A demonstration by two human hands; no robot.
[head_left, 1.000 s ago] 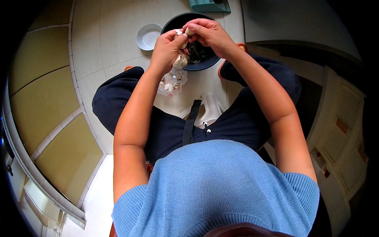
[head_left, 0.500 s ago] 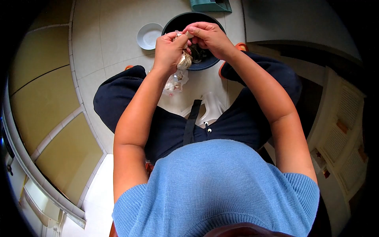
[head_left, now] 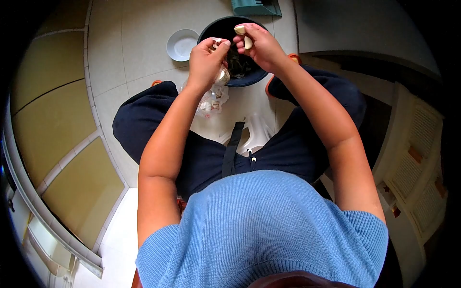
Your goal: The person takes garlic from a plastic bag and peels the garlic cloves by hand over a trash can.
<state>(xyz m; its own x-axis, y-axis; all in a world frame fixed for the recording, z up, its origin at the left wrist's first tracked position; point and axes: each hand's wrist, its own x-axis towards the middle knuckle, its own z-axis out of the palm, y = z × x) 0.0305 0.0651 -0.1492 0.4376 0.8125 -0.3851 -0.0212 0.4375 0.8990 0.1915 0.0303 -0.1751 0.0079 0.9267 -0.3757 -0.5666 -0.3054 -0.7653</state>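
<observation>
My left hand point(head_left: 207, 60) is closed around a garlic bulb point(head_left: 222, 76), whose lower part shows below my palm, with papery white skin near the fingertips. In my right hand point(head_left: 259, 43) are two pale garlic cloves: an upper clove point(head_left: 239, 30) pinched at the fingertips and a lower clove point(head_left: 248, 43) against the fingers. Both hands are over the near part of a dark round basin point(head_left: 261, 78), which has dark scraps inside. Beneath my left wrist, a clear plastic bag point(head_left: 211, 103) with garlic in it lies on the floor.
A white bowl point(head_left: 181, 45) stands on the tiled floor left of the basin. Behind the basin is a teal dustpan point(head_left: 258, 6). Part of a white plastic stool point(head_left: 257, 132) shows between my legs. A dark cabinet point(head_left: 365, 33) is at the right.
My hands have moved apart. My right hand has drawn away to the right from the bulb, and two cloves now show in it. My left hand still holds the bulb.
</observation>
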